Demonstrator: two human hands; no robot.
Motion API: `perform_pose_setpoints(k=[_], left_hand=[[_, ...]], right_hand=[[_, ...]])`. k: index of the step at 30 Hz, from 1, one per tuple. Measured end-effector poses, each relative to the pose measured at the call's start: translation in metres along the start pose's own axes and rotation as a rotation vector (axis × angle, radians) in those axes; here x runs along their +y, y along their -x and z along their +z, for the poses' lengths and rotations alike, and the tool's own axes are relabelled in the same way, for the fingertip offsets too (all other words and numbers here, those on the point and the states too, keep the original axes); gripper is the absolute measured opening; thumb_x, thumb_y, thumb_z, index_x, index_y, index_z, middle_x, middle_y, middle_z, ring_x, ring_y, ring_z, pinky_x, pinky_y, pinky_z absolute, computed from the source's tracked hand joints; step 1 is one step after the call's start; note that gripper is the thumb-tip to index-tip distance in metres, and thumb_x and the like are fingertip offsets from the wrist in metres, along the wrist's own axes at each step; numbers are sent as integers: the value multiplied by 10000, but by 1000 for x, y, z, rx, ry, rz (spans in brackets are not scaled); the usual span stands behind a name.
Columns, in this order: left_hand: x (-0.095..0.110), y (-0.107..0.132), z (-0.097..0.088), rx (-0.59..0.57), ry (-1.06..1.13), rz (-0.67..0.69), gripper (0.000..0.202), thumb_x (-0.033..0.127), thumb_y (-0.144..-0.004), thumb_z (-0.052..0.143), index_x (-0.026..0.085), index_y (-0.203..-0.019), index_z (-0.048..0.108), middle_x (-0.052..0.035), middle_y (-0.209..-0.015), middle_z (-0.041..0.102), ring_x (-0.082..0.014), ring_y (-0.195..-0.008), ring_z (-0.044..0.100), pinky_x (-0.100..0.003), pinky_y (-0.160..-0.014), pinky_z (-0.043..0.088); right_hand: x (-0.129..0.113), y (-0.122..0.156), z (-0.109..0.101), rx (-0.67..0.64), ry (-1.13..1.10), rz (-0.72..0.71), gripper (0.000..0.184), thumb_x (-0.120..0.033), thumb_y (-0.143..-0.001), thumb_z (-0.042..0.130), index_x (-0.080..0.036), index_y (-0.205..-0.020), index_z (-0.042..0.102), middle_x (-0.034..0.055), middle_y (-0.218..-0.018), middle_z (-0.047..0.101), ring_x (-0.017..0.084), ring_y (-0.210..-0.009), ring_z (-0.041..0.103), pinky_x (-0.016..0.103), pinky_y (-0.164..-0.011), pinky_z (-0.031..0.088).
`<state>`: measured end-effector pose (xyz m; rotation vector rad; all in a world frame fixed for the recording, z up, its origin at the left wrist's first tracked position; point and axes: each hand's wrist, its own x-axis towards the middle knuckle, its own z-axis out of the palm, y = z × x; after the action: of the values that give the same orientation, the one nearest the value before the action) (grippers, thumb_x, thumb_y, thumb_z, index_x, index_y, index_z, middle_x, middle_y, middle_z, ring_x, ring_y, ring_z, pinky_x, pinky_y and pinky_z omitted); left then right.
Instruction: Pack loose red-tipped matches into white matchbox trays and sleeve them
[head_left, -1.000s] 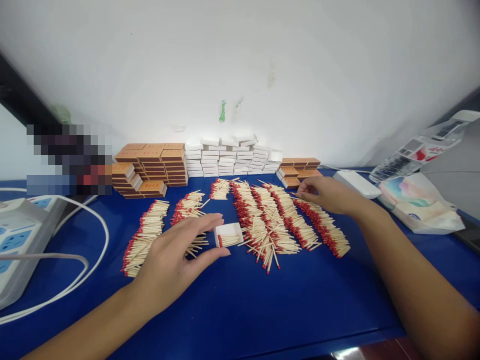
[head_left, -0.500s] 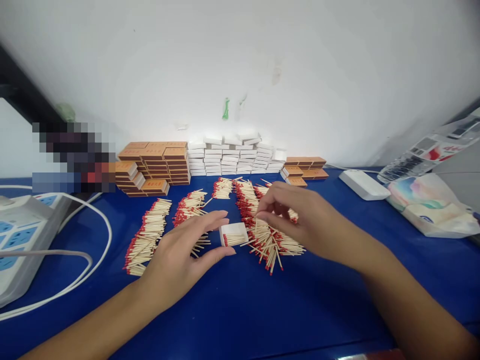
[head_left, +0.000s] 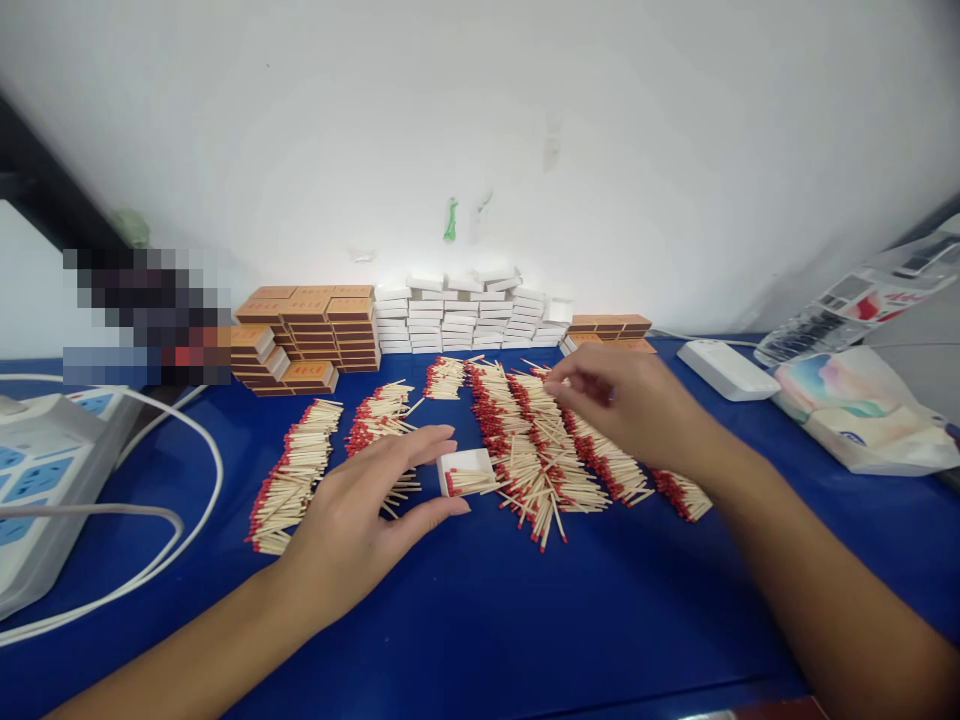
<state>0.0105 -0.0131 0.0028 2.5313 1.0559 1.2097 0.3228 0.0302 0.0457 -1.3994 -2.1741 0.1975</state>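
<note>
A small white matchbox tray [head_left: 472, 461] lies on the blue table with several red-tipped matches [head_left: 463, 482] inside, some poking past its right end. My left hand [head_left: 367, 490] curves around the tray's left end, thumb in front and fingers behind, spread apart without visibly squeezing it. Over the far part of the match rows [head_left: 544, 430], to the right of the tray, hovers my right hand [head_left: 622, 395]. Its thumb and fingertips are pinched together; whatever is between them is too small to make out. More matches [head_left: 382, 410] lie in rows beyond and beside my left hand.
Along the wall stand brown matchboxes [head_left: 330, 320] and stacked white trays [head_left: 461, 320], with more brown boxes [head_left: 611, 325] at right. A power strip [head_left: 45, 470] with white cables sits left. A white block [head_left: 727, 368], tissue pack [head_left: 855, 415] and plastic bottle [head_left: 847, 300] lie right.
My right hand has moved away from beside the tray, up and to the right, uncovering more match rows. My left hand and the tray have barely shifted.
</note>
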Motion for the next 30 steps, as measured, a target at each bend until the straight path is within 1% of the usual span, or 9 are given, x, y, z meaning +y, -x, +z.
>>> perform_pose_setpoints(k=[2,4,7,10,12,14,22,26,30], left_hand=[[0,1,-1,1,-4,6,569,373,-906,822,252,-1403,574,-30,-1196,815,-207,-1103,791,-342,-1081,603],[0,1,-1,2,-2,13,558,392,-917,808,259,-1404,571,-31,-1200,813,-208,-1094,794,-345,-1067,612],[-1,2,-1,2,-1,20,543,400,-926,800,268,-1401,571,-33,-1217,807,-211,-1082,798,-356,-1053,624],[-2,3,-2,11,-1,22,552,389,-918,811,270,-1402,573,-35,-1228,803,-216,-1091,797,-361,-1057,623],[-2,3,-3,15,7,22,560,388,-913,817,273,-1404,572,-38,-1235,802,-222,-1098,796,-365,-1054,627],[-2,3,-3,11,9,18,563,393,-914,816,280,-1408,571,-40,-1235,802,-231,-1100,796,-377,-1049,632],[-3,3,-2,1,9,15,576,384,-909,822,278,-1414,567,-34,-1226,806,-226,-1105,794,-367,-1070,618],[-3,3,-2,-3,9,11,579,380,-902,829,279,-1411,572,-33,-1223,807,-233,-1107,794,-371,-1064,619],[-3,3,-2,-7,16,17,583,365,-902,831,274,-1415,570,-29,-1229,804,-215,-1114,790,-348,-1076,608]], right_hand=[[31,-4,-9,46,118,105,267,-433,-1005,565,-241,-869,693,66,-788,689,194,-676,559,343,-627,410],[58,-6,-17,58,192,190,269,-435,-983,574,-235,-855,701,75,-779,692,207,-676,566,353,-626,400],[88,-4,-27,-21,241,254,302,-474,-954,597,-232,-805,698,76,-743,689,219,-666,574,363,-622,386],[104,2,-38,-142,220,314,322,-522,-912,637,-235,-788,716,57,-688,675,209,-625,566,358,-608,391],[111,5,-44,-198,179,352,318,-537,-872,671,-233,-811,744,52,-694,692,207,-623,581,352,-601,412],[114,6,-46,-234,157,352,317,-538,-850,689,-233,-815,767,52,-716,717,207,-635,600,347,-602,428],[113,0,-27,-309,138,279,219,-457,-851,689,-263,-838,791,33,-814,773,202,-700,643,323,-626,436],[114,1,-27,-320,148,266,213,-446,-860,676,-265,-834,787,32,-822,775,197,-703,646,323,-632,445],[114,1,-30,-372,136,286,195,-419,-854,672,-258,-834,781,34,-803,770,193,-691,642,320,-626,450]])
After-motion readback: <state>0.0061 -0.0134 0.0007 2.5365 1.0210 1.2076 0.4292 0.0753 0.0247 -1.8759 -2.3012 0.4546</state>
